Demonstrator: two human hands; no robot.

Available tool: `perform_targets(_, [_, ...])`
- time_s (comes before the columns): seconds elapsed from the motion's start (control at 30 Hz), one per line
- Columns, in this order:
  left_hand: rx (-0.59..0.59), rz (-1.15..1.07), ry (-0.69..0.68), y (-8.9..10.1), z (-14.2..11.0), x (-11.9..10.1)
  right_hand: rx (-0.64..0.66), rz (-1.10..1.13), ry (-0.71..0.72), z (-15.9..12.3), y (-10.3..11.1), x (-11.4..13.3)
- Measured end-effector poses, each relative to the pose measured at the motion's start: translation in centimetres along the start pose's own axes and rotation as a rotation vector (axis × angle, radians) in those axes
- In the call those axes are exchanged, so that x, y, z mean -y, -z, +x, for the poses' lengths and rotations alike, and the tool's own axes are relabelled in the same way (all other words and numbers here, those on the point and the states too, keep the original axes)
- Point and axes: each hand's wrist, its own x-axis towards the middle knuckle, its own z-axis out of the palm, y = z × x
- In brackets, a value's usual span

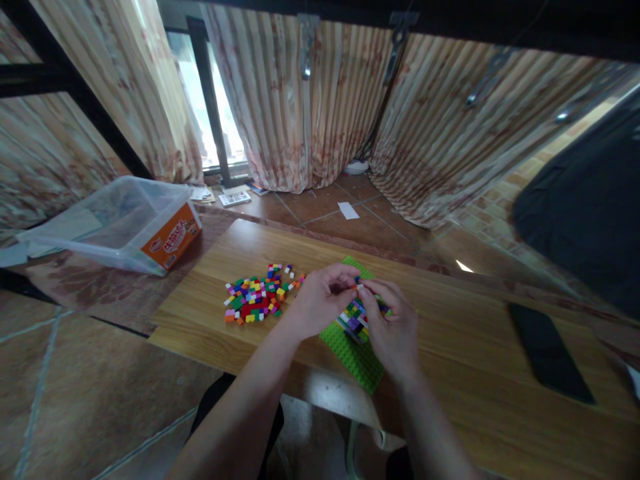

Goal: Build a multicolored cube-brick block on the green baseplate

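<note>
Above a green studded baseplate (359, 363), my left hand (323, 297) and my right hand (393, 320) meet at their fingertips. Both are closed in a pinch on small toy bricks (358, 285), with bits of white, blue and orange showing between the fingers. Just under the hands, a block of multicoloured bricks (356, 321) sits on the baseplate, partly covered by my right hand. Left of my left hand lies a loose pile of small coloured bricks (255, 293) on the wooden table (465, 333).
A clear plastic bin (125, 233) with an orange label stands beyond the table's left end. Toward the right end of the table lies a black phone-like slab (550, 353). Striped curtains (280, 100) hang behind, and a white paper (348, 211) lies on the tiled floor.
</note>
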Motion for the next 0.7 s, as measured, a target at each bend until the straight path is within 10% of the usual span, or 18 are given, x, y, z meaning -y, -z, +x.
perform_targets(0.3, [-0.081, 0.103, 0.031, -0.5, 0.0, 0.4, -0.087, -0.02, 0.017, -0.2, 0.1, -0.1])
perform_targets(0.7, [-0.235, 0.099, 0.099, 0.5, 0.5, 0.7, -0.213, 0.341, -0.309, 0.3, 1.1, -1.6])
